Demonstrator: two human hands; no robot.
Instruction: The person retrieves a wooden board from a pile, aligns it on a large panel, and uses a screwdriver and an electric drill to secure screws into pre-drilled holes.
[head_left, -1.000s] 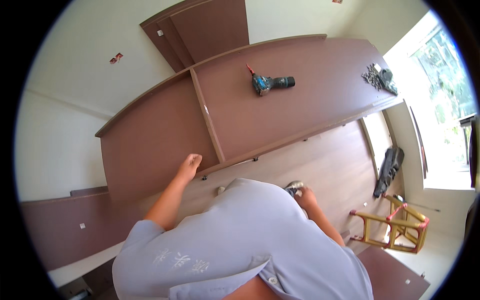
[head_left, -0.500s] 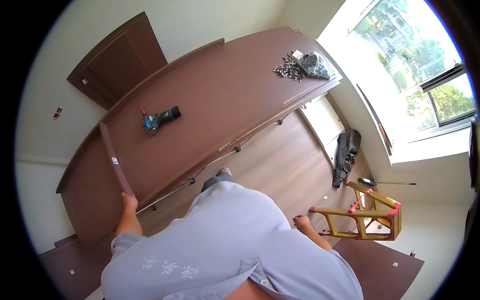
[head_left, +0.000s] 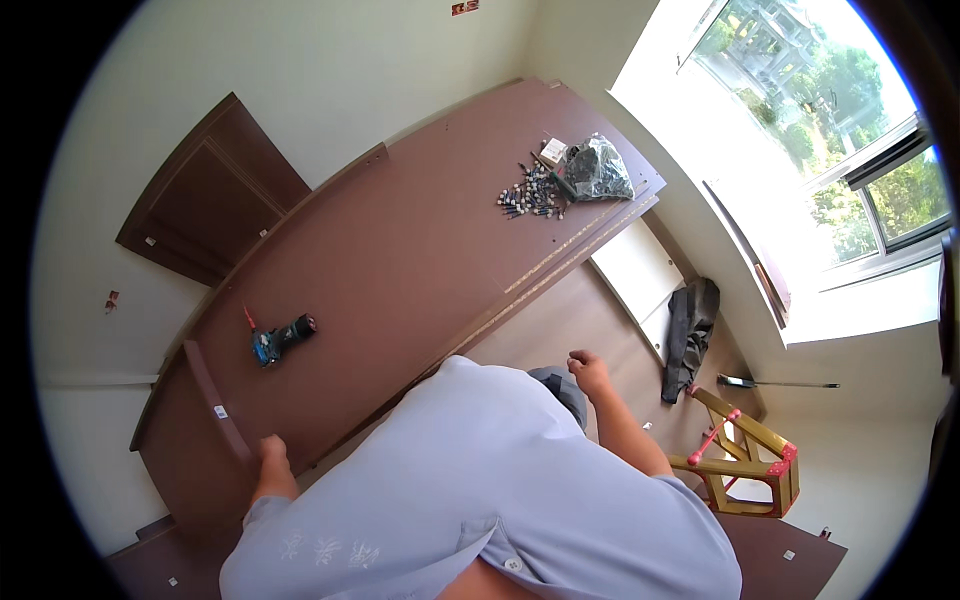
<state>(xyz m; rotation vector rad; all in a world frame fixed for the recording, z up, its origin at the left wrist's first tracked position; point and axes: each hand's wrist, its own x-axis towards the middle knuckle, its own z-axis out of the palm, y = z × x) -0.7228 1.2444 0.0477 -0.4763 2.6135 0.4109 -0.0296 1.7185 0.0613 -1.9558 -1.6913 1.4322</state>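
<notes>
At the left, my left hand point(head_left: 273, 460) is closed at the near end of a narrow brown board point(head_left: 215, 398); its fingers are partly hidden. That board lies across a large brown panel point(head_left: 400, 260). My right hand point(head_left: 588, 370) hangs over the floor with its fingers curled in, and nothing shows in it. A blue and black cordless drill point(head_left: 282, 340) with a red-tipped bit rests on the panel, beyond the narrow board. Toward the panel's far right end, several small fasteners point(head_left: 530, 193) are spread in a heap beside a clear plastic bag point(head_left: 600, 168) of dark pieces.
A yellow stepladder point(head_left: 745, 465) with red fittings stands on the floor at my right. Near it are a black bag point(head_left: 690, 335) and white panels point(head_left: 640, 280). A brown door panel point(head_left: 215, 195) leans on the left wall. The window point(head_left: 840, 130) is at the far right.
My body and view have shifted along the panel toward its far right end. My right hand has swung forward from beside the stepladder. The left hand remains at the narrow board's end.
</notes>
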